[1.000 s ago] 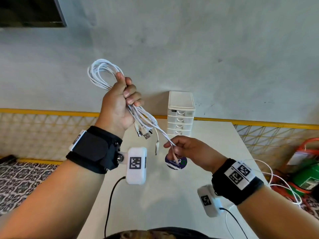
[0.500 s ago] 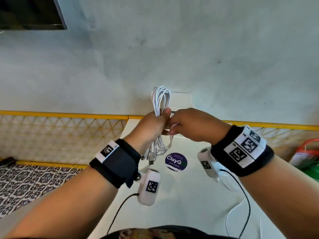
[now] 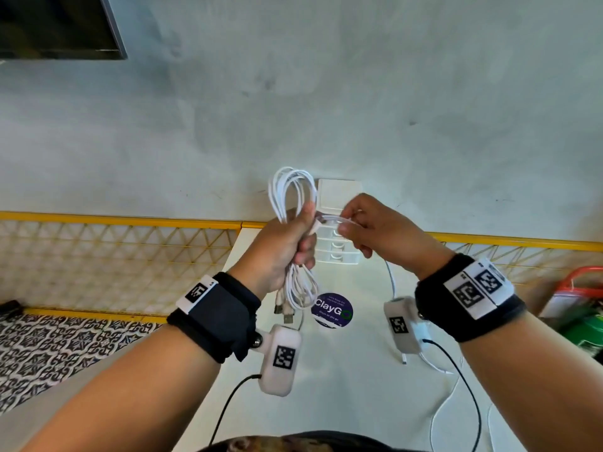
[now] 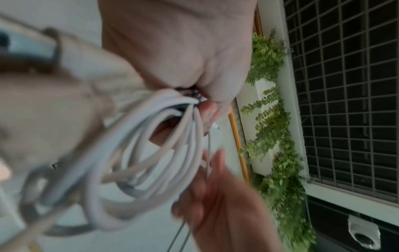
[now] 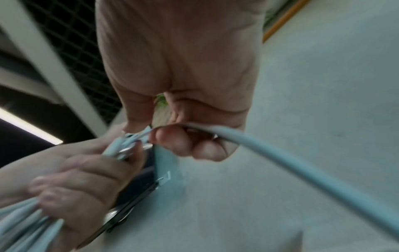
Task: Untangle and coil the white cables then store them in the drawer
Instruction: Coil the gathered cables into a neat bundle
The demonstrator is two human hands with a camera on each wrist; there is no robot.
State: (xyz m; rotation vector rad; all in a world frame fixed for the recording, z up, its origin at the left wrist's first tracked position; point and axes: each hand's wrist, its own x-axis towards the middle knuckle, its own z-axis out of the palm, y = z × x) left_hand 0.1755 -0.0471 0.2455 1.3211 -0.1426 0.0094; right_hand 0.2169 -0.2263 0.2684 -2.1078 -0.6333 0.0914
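My left hand (image 3: 287,243) grips a coiled bundle of white cables (image 3: 290,194) upright above the white table (image 3: 342,386); loops stick out over the fist and USB plugs (image 3: 284,309) hang below it. My right hand (image 3: 368,226) pinches a loose white cable strand (image 3: 329,219) that runs sideways from the bundle. In the right wrist view that cable strand (image 5: 280,153) trails away from the curled fingers (image 5: 183,145). The left wrist view shows the bundle's loops (image 4: 151,153) close up. Behind both hands stands the white drawer unit (image 3: 339,252), partly hidden, its drawers closed.
A round purple sticker (image 3: 332,310) lies on the table under the hands. More white cable (image 3: 437,415) trails over the table at the right. A yellow mesh rail (image 3: 114,249) runs along the grey wall. Red and green containers (image 3: 584,308) sit beyond the right edge.
My left hand came down from up left to the middle with the bundle. My right hand rose to meet it and now draws a strand out to the right.
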